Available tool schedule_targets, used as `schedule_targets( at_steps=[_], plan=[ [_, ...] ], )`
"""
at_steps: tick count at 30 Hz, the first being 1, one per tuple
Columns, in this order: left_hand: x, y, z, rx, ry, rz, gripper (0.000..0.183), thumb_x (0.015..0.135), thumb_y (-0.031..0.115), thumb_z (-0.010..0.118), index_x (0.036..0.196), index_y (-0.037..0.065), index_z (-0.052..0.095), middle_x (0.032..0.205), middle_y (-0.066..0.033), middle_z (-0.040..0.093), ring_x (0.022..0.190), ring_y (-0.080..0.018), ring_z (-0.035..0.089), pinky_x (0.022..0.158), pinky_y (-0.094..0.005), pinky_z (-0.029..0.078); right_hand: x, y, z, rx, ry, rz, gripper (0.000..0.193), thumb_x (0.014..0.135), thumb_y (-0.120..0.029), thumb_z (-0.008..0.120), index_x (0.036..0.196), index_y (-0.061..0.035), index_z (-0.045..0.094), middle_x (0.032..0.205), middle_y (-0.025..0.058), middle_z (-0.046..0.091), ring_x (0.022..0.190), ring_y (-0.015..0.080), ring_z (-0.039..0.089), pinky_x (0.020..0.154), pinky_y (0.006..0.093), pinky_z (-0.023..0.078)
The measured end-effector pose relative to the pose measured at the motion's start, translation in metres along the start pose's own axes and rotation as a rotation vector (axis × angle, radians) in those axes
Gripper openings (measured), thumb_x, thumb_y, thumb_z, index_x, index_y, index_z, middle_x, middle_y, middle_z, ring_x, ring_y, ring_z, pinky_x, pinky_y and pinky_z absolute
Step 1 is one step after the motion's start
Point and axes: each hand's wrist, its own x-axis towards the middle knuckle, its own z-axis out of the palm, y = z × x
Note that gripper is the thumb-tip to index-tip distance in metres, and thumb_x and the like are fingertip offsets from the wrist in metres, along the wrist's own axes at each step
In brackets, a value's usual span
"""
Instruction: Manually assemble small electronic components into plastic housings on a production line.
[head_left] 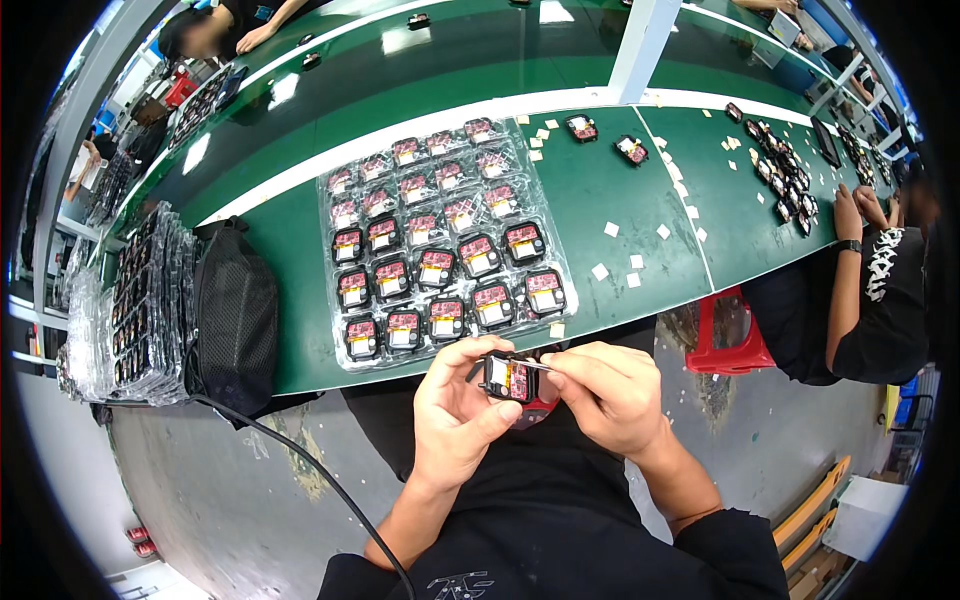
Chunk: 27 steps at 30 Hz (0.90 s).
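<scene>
In front of my body, off the table's near edge, my left hand (pixel 455 408) grips a small black-framed electronic module (pixel 508 379) between thumb and fingers. Its face shows a red circuit board with a white square and a yellow strip. My right hand (pixel 610 392) pinches a thin metal tool that looks like tweezers (pixel 531 365), its tip against the module's upper part. Just beyond my hands lies a clear plastic tray (pixel 557 245) with rows of similar modules. The nearer rows have black frames on top; farther ones look covered by clear plastic.
Loose modules (pixel 631 150) and small pale squares (pixel 600 271) lie on the green table (pixel 590 200). At left stand stacked trays (pixel 150 300) and a black mesh bag (pixel 235 310); a black cable (pixel 320 470) runs past my left arm. A co-worker (pixel 880 290) sits right, near a red stool (pixel 730 340).
</scene>
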Motion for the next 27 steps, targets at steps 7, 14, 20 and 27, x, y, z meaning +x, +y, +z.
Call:
schedule_targets(
  at_steps=[7,14,20,27],
  plan=[
    [-0.002,0.003,0.002,0.052,0.009,-0.023,0.061,0.085,-0.009,0.08,0.138,-0.003,0.052,0.141,-0.0174,0.055,0.128,-0.0257,0.058,0.105,-0.0379,0.053,-0.005,-0.001,0.006,-0.083,0.024,-0.006,0.014,0.083,0.001,0.079,0.096,0.0015,0.075,0.086,0.0131,0.075,0.071,0.0273,0.074,0.063,0.0338,0.058],
    [-0.001,0.003,0.007,0.079,0.075,0.016,0.059,0.084,-0.014,0.077,0.138,-0.004,0.054,0.141,-0.0174,0.055,0.124,-0.0253,0.062,0.102,-0.0375,0.057,-0.001,-0.005,0.005,-0.207,-0.003,-0.083,0.017,0.083,0.001,0.078,0.1,0.0014,0.074,0.088,0.0126,0.075,0.067,0.0275,0.071,0.061,0.0353,0.056],
    [0.006,0.012,-0.002,0.113,0.01,0.122,0.058,0.081,-0.015,0.079,0.132,-0.003,0.053,0.132,-0.0177,0.058,0.122,-0.0283,0.064,0.103,-0.0403,0.056,0.019,0.031,-0.007,-0.152,0.087,0.115,0.016,0.089,0.002,0.073,0.105,0.0009,0.07,0.093,0.017,0.071,0.079,0.036,0.071,0.068,0.0401,0.057],
    [0.048,0.038,0.0,0.641,0.048,0.162,0.049,0.082,-0.012,0.077,0.123,0.001,0.054,0.131,-0.0127,0.052,0.112,-0.0194,0.063,0.086,-0.0323,0.058,0.071,0.116,-0.032,-0.592,-0.014,0.59,0.049,0.1,-0.025,0.068,0.142,-0.0045,0.053,0.128,0.0233,0.054,0.091,0.0444,0.071,0.078,0.052,0.058]
  ],
)
